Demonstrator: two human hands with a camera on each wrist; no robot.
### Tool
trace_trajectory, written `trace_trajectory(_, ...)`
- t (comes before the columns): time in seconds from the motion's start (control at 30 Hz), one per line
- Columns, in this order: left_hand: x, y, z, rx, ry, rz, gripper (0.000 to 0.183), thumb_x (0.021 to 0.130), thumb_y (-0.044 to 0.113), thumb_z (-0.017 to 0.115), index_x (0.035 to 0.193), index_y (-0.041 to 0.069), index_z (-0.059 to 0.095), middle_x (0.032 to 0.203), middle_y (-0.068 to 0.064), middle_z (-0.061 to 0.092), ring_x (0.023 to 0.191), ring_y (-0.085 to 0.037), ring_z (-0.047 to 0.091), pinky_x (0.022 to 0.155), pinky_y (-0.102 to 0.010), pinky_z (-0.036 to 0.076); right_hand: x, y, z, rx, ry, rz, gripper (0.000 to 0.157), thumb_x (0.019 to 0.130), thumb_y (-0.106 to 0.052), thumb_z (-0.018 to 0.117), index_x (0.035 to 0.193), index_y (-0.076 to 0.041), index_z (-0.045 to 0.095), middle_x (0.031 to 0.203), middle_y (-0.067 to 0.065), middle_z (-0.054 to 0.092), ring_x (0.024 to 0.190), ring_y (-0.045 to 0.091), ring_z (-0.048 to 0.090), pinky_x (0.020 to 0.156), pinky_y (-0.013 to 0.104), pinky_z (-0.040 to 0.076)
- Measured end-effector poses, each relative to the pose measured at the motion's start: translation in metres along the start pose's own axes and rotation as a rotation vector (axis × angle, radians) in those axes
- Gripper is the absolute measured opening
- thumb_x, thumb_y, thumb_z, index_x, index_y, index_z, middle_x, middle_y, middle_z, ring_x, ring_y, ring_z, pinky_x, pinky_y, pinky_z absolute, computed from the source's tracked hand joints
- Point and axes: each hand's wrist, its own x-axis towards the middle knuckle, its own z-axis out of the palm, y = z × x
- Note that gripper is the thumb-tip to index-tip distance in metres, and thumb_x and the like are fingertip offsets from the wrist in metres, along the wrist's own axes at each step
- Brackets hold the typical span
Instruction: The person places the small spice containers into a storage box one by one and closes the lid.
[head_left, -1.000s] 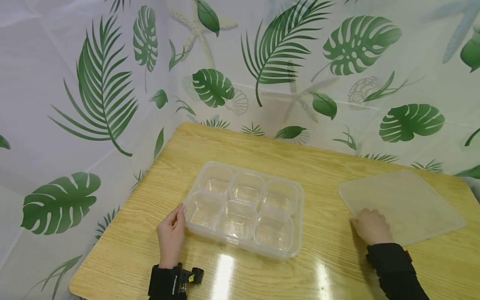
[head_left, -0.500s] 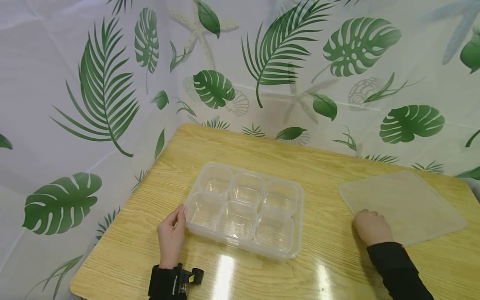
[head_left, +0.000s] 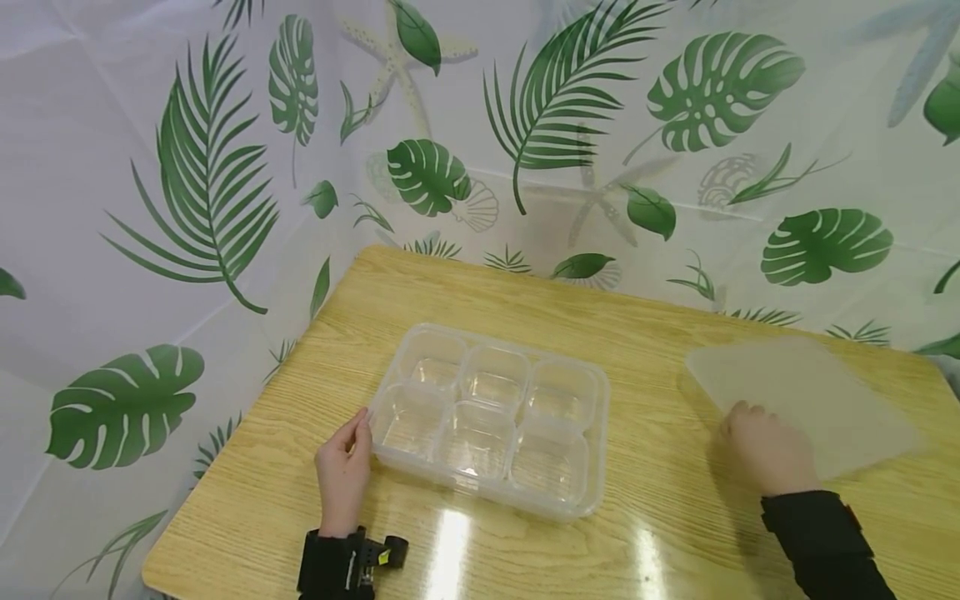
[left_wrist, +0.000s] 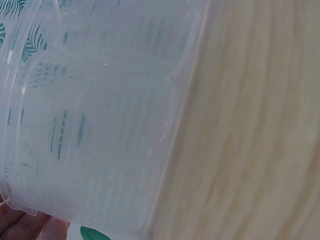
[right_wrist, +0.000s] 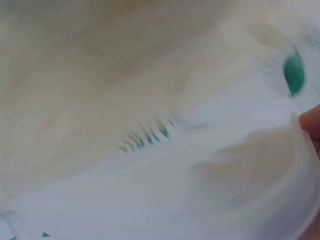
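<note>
A clear plastic container (head_left: 480,483) with several compartments stands on the wooden table, nothing visible inside it. My left hand (head_left: 343,475) pinches its left rim between thumb and fingers; in the left wrist view the fingertips (left_wrist: 30,227) show at the rim beside the see-through wall. To the right, my right hand (head_left: 772,450) grips the near left edge of a frosted, rectangular plastic lid (head_left: 832,400). The lid tilts, blurred by motion. In the right wrist view a thumb or finger (right_wrist: 312,122) is at the lid's edge; the other fingers are mostly hidden.
The wooden table (head_left: 637,325) runs back to a white backdrop (head_left: 480,108) printed with green leaves, which also hangs on the left. A black wrist camera mount (head_left: 382,552) sits by the left wrist.
My right hand has moved right and lifted the lid's near left side; earlier the lid lay flat. The left hand and container have stayed still.
</note>
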Motion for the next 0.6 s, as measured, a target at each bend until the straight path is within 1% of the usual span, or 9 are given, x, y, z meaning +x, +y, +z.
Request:
trace_trajectory(0.1, 0.000, 0.000, 0.001, 0.002, -0.001, -0.004, 0.033, 0.093, 0.022, 0.049, 0.114, -0.002, 0.059, 0.117, -0.014, 0.058, 0.111, -0.020, 0.050, 0.084, -0.028, 0.041, 0.006, 0.003, -0.017, 0.040, 0.086, -0.041, 0.027, 0.085, 0.003, 0.046, 0.064, -0.002, 0.030, 0.054, 0.002, 0.018, 0.044, 0.013, 0.017, 0.041, 0.029, 0.016)
trace_trajectory(0.13, 0.000, -0.001, 0.001, 0.002, -0.002, -0.004, 0.034, 0.094, 0.022, 0.048, 0.114, -0.002, 0.059, 0.117, -0.014, 0.057, 0.111, -0.020, 0.050, 0.084, -0.029, 0.041, 0.008, 0.004, -0.022, 0.056, 0.096, -0.040, 0.025, 0.086, 0.003, 0.044, 0.065, -0.001, 0.032, 0.054, 0.002, 0.018, 0.044, 0.012, 0.017, 0.041, 0.029, 0.015)
trace_trajectory(0.2, 0.000, -0.001, 0.001, 0.003, -0.003, -0.004, 0.034, 0.094, 0.023, 0.048, 0.115, -0.001, 0.059, 0.117, -0.014, 0.057, 0.112, -0.020, 0.050, 0.085, -0.029, 0.041, 0.011, 0.005, -0.034, 0.120, 0.060, 0.007, 0.016, 0.088, 0.001, 0.043, 0.073, 0.005, 0.047, 0.053, 0.011, 0.034, 0.042, 0.013, 0.021, 0.041, 0.029, 0.017)
trace_trajectory(0.27, 0.000, -0.001, 0.001, 0.001, -0.002, -0.004, 0.034, 0.094, 0.023, 0.048, 0.115, -0.001, 0.059, 0.117, -0.014, 0.058, 0.112, -0.021, 0.050, 0.085, -0.030, 0.041, 0.014, 0.004, -0.045, 0.191, 0.009, 0.076, 0.019, 0.090, -0.004, 0.043, 0.087, 0.010, 0.056, 0.061, 0.020, 0.048, 0.041, 0.014, 0.024, 0.041, 0.030, 0.019)
trace_trajectory(0.33, 0.000, 0.000, 0.001, 0.000, -0.001, -0.006, 0.033, 0.094, 0.023, 0.048, 0.115, -0.001, 0.059, 0.117, -0.014, 0.058, 0.112, -0.020, 0.050, 0.085, -0.029, 0.041, 0.016, 0.003, -0.056, 0.214, -0.043, 0.129, 0.028, 0.091, -0.007, 0.043, 0.104, 0.015, 0.055, 0.067, 0.024, 0.053, 0.040, 0.014, 0.026, 0.042, 0.031, 0.020)
trace_trajectory(0.37, 0.000, 0.000, 0.001, -0.001, -0.001, -0.007, 0.033, 0.094, 0.022, 0.048, 0.115, -0.001, 0.059, 0.117, -0.014, 0.058, 0.112, -0.020, 0.050, 0.084, -0.029, 0.041, 0.017, 0.002, -0.061, 0.219, -0.054, 0.146, 0.032, 0.092, -0.008, 0.043, 0.108, 0.017, 0.053, 0.070, 0.024, 0.055, 0.040, 0.014, 0.026, 0.042, 0.031, 0.020)
trace_trajectory(0.43, 0.000, 0.000, 0.001, -0.002, 0.000, -0.008, 0.033, 0.094, 0.022, 0.049, 0.114, -0.001, 0.059, 0.117, -0.014, 0.058, 0.111, -0.020, 0.050, 0.084, -0.028, 0.041, 0.018, -0.001, -0.069, 0.221, -0.041, 0.161, 0.032, 0.092, -0.009, 0.043, 0.109, 0.016, 0.054, 0.061, 0.016, 0.051, 0.040, 0.012, 0.024, 0.043, 0.031, 0.020)
trace_trajectory(0.53, 0.000, -0.001, 0.001, -0.001, 0.001, -0.007, 0.033, 0.093, 0.021, 0.049, 0.114, -0.002, 0.060, 0.116, -0.014, 0.058, 0.111, -0.020, 0.050, 0.084, -0.027, 0.041, 0.020, -0.005, -0.080, 0.249, 0.022, 0.198, 0.031, 0.094, -0.010, 0.042, 0.107, 0.013, 0.056, 0.050, 0.004, 0.038, 0.041, 0.011, 0.021, 0.042, 0.031, 0.019)
trace_trajectory(0.6, 0.000, -0.001, 0.001, -0.001, 0.002, -0.006, 0.032, 0.093, 0.021, 0.049, 0.114, -0.002, 0.060, 0.116, -0.014, 0.058, 0.111, -0.020, 0.050, 0.083, -0.027, 0.041, 0.020, -0.007, -0.086, 0.292, 0.064, 0.230, 0.028, 0.095, -0.011, 0.039, 0.094, 0.008, 0.060, 0.049, 0.001, 0.031, 0.042, 0.010, 0.018, 0.042, 0.030, 0.019)
